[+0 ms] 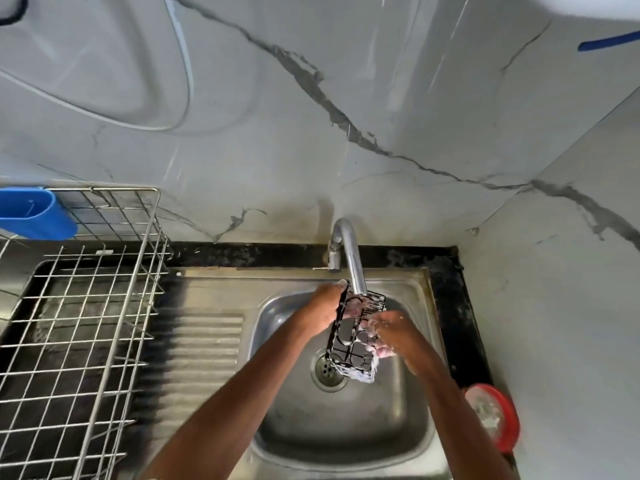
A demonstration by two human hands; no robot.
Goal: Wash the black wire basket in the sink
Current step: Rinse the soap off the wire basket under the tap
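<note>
Two bare hands hold a black wire basket (pixel 353 348) tilted above the drain hole (pixel 325 370) of a stainless steel sink (pixel 346 427). The left hand (pixel 323 306) grips its upper left edge; the soapy right hand (pixel 393 336) curls its fingers around the right side. A curved chrome tap (pixel 351 258) stands just over the basket's top end, crowding it. A silver wire dish rack (pixel 86 306) with a blue plastic holder (pixel 34 213) sits left; a red round soap dish (pixel 505 420) rests on the black surface (pixel 453 306) to the right.

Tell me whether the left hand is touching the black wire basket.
Touching. The head view shows the left hand gripping the upper edge of the black wire basket.
</note>
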